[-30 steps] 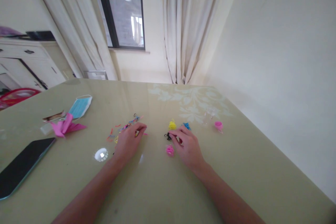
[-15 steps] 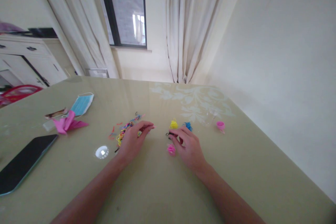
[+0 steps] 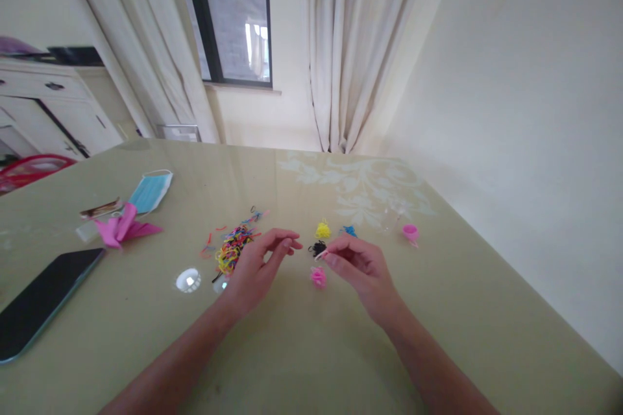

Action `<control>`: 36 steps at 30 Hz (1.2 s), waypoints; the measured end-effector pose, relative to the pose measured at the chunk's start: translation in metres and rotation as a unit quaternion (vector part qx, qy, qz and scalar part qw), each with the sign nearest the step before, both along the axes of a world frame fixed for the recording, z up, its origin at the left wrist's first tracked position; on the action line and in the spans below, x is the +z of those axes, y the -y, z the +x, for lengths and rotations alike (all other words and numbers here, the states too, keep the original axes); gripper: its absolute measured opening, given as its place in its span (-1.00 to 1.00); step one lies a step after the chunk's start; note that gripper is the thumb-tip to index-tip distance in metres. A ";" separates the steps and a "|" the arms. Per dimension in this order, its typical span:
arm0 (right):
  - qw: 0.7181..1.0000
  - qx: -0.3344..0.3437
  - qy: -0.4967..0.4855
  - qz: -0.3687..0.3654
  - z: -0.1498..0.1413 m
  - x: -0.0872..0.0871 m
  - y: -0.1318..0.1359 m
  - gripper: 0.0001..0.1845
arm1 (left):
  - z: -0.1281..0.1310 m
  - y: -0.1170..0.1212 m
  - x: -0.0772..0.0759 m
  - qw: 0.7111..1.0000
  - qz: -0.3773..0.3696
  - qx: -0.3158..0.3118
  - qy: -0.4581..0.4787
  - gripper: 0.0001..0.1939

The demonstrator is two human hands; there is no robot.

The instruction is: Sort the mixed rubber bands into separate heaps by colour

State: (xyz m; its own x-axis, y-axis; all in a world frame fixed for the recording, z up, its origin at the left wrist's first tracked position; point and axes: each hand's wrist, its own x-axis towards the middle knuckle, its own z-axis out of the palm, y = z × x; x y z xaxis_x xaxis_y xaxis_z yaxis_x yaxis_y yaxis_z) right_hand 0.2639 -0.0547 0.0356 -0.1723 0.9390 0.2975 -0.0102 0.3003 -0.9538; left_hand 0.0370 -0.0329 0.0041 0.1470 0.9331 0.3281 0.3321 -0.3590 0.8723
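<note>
My left hand (image 3: 257,267) is lifted just right of a mixed heap of small coloured rubber bands (image 3: 232,248). Its thumb and forefinger are close together, pointing at my right hand, and what they pinch is too small to see. My right hand (image 3: 364,267) hovers with thumb and forefinger pinched beside a black pile of bands (image 3: 318,248). A pink pile (image 3: 318,277) lies just below those fingertips. A yellow pile (image 3: 322,230) and a blue pile (image 3: 347,231) sit behind them on the glossy olive table (image 3: 302,350).
A pink cap (image 3: 409,231) and a clear little container (image 3: 392,214) lie at the right. On the left are a dark phone (image 3: 39,301), a pink folded paper (image 3: 121,230), a blue face mask (image 3: 150,191) and a white round spot (image 3: 187,280). The wall borders the table's right side.
My left hand has left the mixed heap and moved right, towards my right hand. My right hand has lifted off the black pile and drawn back a little, fingers pinched.
</note>
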 end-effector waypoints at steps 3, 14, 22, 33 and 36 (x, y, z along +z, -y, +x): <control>0.993 0.026 -0.089 -0.069 0.007 0.004 -0.003 -0.82 | -0.011 -0.011 -0.011 0.985 0.044 0.084 -0.146 -0.74; 0.987 0.089 -0.109 -0.082 0.014 0.012 -0.001 -0.79 | -0.023 -0.019 -0.016 0.888 0.030 0.112 -0.446 -0.76; 0.929 0.009 0.359 0.091 0.024 -0.009 -0.020 -0.88 | -0.024 -0.021 -0.019 0.898 0.050 0.122 -0.420 -0.79; 0.846 0.052 0.494 0.192 0.028 -0.030 -0.026 -0.87 | -0.024 -0.027 -0.019 0.978 0.045 0.084 -0.183 -0.79; 0.850 0.072 0.483 0.196 0.030 -0.028 -0.027 -0.88 | -0.021 -0.028 -0.016 0.992 0.045 0.049 -0.109 -0.80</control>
State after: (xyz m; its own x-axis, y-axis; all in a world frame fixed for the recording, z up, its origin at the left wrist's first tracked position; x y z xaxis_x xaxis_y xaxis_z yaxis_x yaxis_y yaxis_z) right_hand 0.2937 -0.0281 0.0077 -0.6183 0.7494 0.2369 0.6584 0.6585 -0.3646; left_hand 0.0162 -0.0051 -0.0117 0.1333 0.9149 0.3809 0.5461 -0.3886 0.7422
